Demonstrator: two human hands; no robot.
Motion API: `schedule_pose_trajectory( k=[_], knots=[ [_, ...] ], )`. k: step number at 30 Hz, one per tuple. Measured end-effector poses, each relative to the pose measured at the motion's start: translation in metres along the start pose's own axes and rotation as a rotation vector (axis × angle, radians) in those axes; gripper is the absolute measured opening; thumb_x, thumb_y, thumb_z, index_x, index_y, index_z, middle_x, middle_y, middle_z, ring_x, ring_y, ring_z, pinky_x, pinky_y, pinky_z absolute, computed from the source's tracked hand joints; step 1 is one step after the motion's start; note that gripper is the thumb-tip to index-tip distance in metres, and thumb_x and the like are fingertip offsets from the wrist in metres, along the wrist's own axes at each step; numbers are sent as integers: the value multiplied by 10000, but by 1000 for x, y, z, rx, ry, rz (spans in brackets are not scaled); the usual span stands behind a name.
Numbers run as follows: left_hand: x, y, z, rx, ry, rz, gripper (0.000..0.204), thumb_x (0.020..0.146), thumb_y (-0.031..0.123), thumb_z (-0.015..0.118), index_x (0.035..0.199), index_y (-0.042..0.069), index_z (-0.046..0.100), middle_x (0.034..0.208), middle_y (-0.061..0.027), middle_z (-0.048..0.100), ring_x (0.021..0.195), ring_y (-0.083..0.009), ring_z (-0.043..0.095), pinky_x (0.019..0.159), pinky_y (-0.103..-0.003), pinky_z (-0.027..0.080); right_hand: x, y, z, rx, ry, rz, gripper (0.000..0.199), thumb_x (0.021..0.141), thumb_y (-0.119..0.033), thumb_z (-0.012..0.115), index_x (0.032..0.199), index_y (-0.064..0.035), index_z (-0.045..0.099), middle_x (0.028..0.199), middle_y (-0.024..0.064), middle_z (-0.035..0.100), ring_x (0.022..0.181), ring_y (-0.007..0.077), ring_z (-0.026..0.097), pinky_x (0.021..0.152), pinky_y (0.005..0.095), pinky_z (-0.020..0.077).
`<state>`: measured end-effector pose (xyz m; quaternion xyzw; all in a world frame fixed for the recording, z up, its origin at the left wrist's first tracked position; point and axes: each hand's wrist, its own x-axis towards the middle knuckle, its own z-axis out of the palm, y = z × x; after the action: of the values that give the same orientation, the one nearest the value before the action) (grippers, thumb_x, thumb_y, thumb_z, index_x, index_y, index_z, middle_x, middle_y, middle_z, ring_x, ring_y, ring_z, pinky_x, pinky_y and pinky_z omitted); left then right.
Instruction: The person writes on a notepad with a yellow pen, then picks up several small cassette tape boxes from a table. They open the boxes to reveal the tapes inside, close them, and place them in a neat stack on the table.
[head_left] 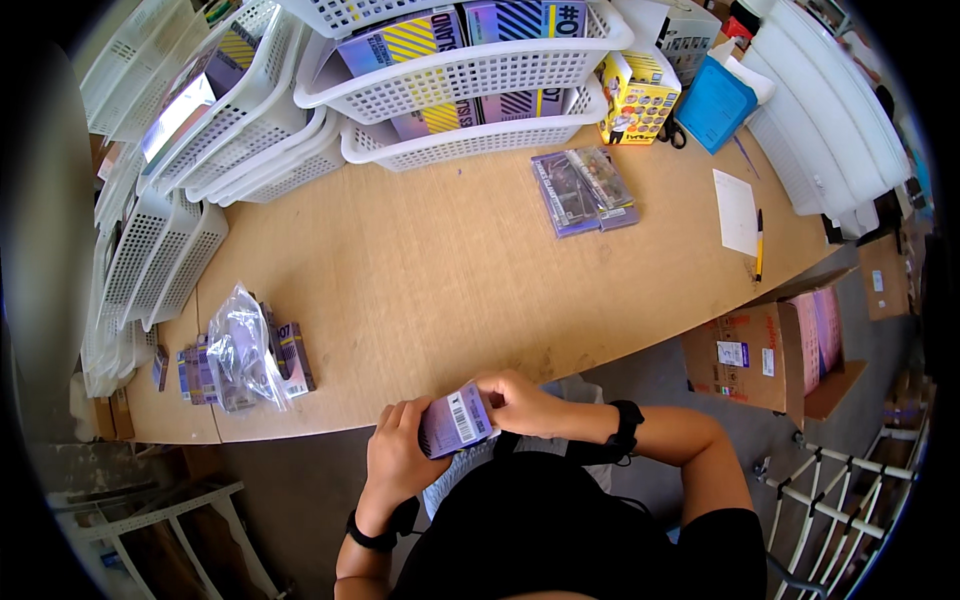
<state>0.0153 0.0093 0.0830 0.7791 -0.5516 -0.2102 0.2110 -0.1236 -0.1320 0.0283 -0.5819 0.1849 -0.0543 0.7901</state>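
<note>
Both my hands hold a small purple card pack [457, 420] with a white barcode label, just off the near edge of the wooden table [420, 280]. My left hand [398, 452] grips its left side. My right hand [518, 400] pinches its top right corner. A clear plastic bag [238, 350] lies on the table to my left, among several small purple packs [292, 357]. Two larger purple packs [584, 190] lie farther back on the table.
White plastic baskets [460, 75] holding flat purple and yellow boxes are stacked along the back and left. A yellow box [636, 98], a blue box [714, 104], a paper sheet [736, 212] and a pen [759, 244] sit at the right. An open cardboard carton [770, 350] stands on the floor.
</note>
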Motion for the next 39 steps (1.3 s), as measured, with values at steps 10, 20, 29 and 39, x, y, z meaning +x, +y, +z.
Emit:
schedule_pose_trajectory(
  k=[10,20,29,39],
  knots=[
    [-6,3,-3,-312,-199,-55,673,584,139,800,1177,45,497,1032,-180,604,955,-360,593,811,-379,489,-12,-4,-10,-365,-19,-158,267,693,13,701,949,13,627,1150,54,440,967,144,516,748,274,482],
    [-80,7,-32,-350,-307,-445,677,594,178,808,1181,28,507,1006,-189,616,948,-325,615,824,-360,485,-8,8,46,-258,-315,-3,232,701,-42,666,929,-23,630,1089,50,488,972,172,506,771,278,427],
    [-137,75,-93,-121,-137,-651,660,535,206,813,1113,47,538,919,-165,611,849,-327,622,752,-365,494,-10,-33,100,-86,-611,-105,233,711,-49,694,935,-34,634,1014,65,502,926,175,526,768,277,442],
    [0,69,-132,-246,-141,-57,629,579,118,793,1135,34,511,969,-147,623,895,-273,635,802,-332,482,0,-133,22,-216,-64,-400,327,671,67,569,995,35,592,1143,67,461,946,136,571,858,275,444]
  ],
)
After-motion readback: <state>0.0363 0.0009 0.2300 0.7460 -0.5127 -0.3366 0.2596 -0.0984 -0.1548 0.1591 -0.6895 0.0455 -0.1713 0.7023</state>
